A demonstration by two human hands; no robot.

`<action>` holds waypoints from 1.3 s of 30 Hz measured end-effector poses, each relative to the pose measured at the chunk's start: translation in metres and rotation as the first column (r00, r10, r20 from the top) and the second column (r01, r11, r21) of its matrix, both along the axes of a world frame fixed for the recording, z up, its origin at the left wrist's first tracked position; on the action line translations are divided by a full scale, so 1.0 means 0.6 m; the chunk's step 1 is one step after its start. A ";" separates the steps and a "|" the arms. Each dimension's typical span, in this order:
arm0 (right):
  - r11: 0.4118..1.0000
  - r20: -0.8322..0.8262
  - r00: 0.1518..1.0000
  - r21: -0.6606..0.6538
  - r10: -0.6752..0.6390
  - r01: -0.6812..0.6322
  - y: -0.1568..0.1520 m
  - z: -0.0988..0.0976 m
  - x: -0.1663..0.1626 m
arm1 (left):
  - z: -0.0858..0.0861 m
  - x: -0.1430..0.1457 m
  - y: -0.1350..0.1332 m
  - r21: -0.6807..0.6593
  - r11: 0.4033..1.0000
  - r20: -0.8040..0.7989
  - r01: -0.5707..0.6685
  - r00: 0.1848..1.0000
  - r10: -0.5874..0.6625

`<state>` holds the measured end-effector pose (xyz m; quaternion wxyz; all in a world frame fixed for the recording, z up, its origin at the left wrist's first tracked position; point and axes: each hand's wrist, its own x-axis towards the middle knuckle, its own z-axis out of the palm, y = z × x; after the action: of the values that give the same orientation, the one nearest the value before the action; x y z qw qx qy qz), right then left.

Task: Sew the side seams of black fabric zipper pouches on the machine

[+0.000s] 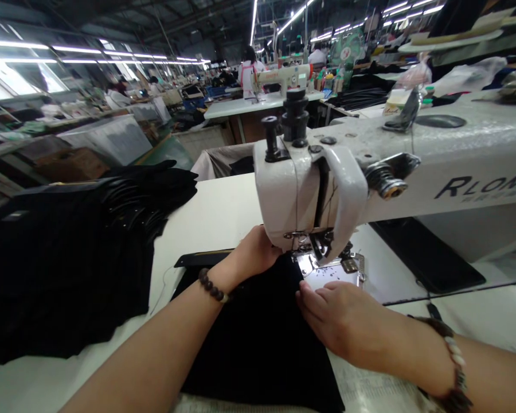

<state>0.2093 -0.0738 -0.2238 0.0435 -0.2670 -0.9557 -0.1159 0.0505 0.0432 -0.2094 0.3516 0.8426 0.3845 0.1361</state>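
A black piece of fabric (258, 338) lies on the white sewing table (210, 212) under the head of a white sewing machine (318, 189). My left hand (253, 249) reaches to the far edge of the fabric just left of the needle area, fingers curled down onto the cloth and partly hidden behind the machine head. My right hand (339, 318) rests flat on the fabric's right edge, fingers pointing left toward the lit needle plate (331, 275). Both wrists wear bead bracelets.
A large stack of black fabric pieces (69, 258) fills the table's left side. A black mat (425, 255) lies under the machine arm at right. Behind stand other sewing stations, a second sewing machine (284, 77) and people at work.
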 end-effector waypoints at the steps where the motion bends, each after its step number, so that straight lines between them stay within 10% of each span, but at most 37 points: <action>1: 1.000 0.005 1.000 0.003 0.003 -0.003 0.000 0.001 0.000 | -0.001 0.001 0.000 0.030 0.999 -0.024 0.011 1.000 -0.011; 28: 0.999 0.008 1.000 0.030 -0.023 0.023 -0.011 0.002 -0.009 | -0.011 -0.001 0.004 0.404 0.891 -0.193 0.208 0.971 -0.139; 39: 0.998 -0.010 0.999 0.058 -0.034 0.035 -0.016 -0.003 -0.009 | -0.033 -0.041 -0.107 0.613 0.724 -0.344 0.317 0.932 -0.117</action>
<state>0.2036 -0.0834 -0.2255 0.0535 -0.2828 -0.9470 -0.1430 0.0258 -0.0209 -0.2290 -0.0127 0.9617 0.2552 0.0989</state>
